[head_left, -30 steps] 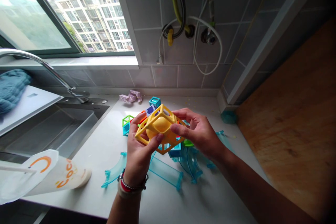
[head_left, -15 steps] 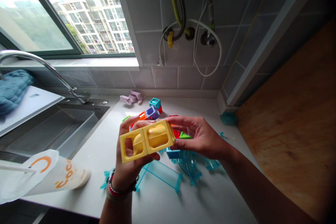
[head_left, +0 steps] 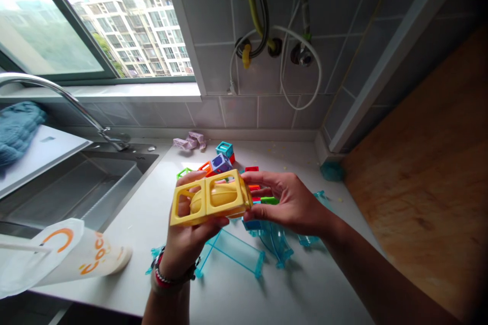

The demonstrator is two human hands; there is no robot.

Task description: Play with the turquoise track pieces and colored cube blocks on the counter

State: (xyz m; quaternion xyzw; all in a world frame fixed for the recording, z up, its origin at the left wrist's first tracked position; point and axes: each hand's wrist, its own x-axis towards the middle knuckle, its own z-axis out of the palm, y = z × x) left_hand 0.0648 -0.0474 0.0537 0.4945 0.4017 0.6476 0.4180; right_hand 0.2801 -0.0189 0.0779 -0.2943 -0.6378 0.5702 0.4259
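Note:
Both hands hold a yellow toy piece (head_left: 224,199) above the counter; it looks like two open-sided cubes joined end to end, with a rounded yellow channel inside. My left hand (head_left: 190,241) wraps it from below and behind, thumb along the lower edge. At its right end, my right hand (head_left: 282,198) pinches it between thumb and fingers. Beneath lie a clear blue frame piece (head_left: 232,251) and a curved clear blue track piece (head_left: 278,244). Behind the hands are a purple cube (head_left: 221,163), a teal cube (head_left: 224,149) and red and green pieces, partly hidden.
A drink cup with a straw (head_left: 76,254) stands at the left near the counter's edge. Beyond it are the sink (head_left: 125,183) and faucet (head_left: 76,101). Pale purple pieces (head_left: 190,141) lie by the back wall. A wooden panel (head_left: 427,162) borders the right.
The yellow piece has tilted slightly, showing more of its inner channel, and shifted a little left and up. Both hands keep their hold on it.

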